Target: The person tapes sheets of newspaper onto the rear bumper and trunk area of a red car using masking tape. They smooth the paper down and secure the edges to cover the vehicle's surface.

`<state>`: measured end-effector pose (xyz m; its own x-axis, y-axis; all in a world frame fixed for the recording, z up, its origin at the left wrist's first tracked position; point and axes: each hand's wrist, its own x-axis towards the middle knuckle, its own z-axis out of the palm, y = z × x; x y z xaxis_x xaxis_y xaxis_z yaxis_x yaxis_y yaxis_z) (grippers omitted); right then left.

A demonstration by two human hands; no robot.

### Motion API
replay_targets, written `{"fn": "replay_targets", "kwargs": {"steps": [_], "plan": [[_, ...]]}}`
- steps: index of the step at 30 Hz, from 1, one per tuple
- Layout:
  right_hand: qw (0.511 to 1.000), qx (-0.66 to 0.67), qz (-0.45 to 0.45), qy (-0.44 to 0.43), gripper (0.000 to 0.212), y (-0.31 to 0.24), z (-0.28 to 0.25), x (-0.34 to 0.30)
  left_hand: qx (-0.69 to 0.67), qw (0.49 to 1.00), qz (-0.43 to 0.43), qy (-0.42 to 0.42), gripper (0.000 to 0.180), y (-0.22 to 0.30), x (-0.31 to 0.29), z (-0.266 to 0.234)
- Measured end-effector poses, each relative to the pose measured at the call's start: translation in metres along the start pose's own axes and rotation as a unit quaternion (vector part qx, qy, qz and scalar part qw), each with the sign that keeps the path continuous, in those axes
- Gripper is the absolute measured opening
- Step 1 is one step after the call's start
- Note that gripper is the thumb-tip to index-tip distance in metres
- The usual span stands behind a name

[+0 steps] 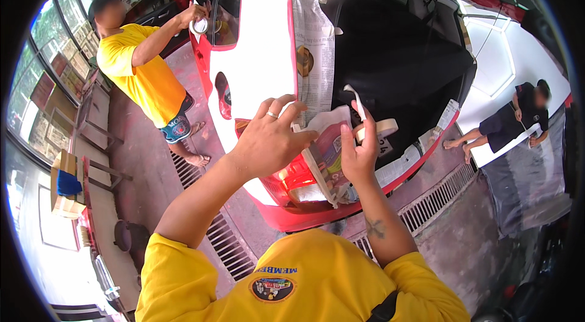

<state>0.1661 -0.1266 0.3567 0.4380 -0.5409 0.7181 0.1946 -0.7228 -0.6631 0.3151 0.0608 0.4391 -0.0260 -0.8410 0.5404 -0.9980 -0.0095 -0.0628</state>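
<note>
My left hand [268, 139] reaches over the rear corner of a red and white car [262, 29]. A ring is on one finger, and its fingers are curved and apart beside the edge of a printed sheet [326, 133]. In my right hand [361, 154] is a roll of masking tape [381, 129], with a loose strip of tape [354, 99] curling up by the fingertips. The sheet hangs between my hands, over part of the red tail light [289, 179]. Newspaper [318, 66] covers the body edge beside the dark rear opening [390, 48].
Left of the car, a person in a yellow shirt [143, 66] holds a white tape roll [198, 26] at a side window. Another person in dark clothes [515, 115] stands at right by a white panel. Floor grates [222, 243] run below the car; a carton [64, 185] sits far left.
</note>
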Motion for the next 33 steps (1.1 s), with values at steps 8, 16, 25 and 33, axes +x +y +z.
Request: {"fn": "replay_targets", "kwargs": {"steps": [8,16,25,33], "plan": [[0.994,0.007,-0.058,-0.097,0.043,0.012,0.023,0.005,-0.008,0.990,-0.137,0.013,0.015,0.014,-0.012,0.028],[0.975,0.199,0.083,-0.054,0.014,-0.035,-0.004,0.030,-0.090,0.902,-0.394,0.152,0.021,0.051,-0.015,0.071],[0.961,0.103,0.107,-0.233,0.030,-0.022,0.015,0.034,-0.130,0.852,-0.436,0.259,0.058,0.055,0.002,0.094],[0.975,0.058,0.093,-0.191,0.026,-0.019,0.037,0.031,-0.086,0.873,-0.413,0.244,0.049,0.056,0.001,0.087]]}}
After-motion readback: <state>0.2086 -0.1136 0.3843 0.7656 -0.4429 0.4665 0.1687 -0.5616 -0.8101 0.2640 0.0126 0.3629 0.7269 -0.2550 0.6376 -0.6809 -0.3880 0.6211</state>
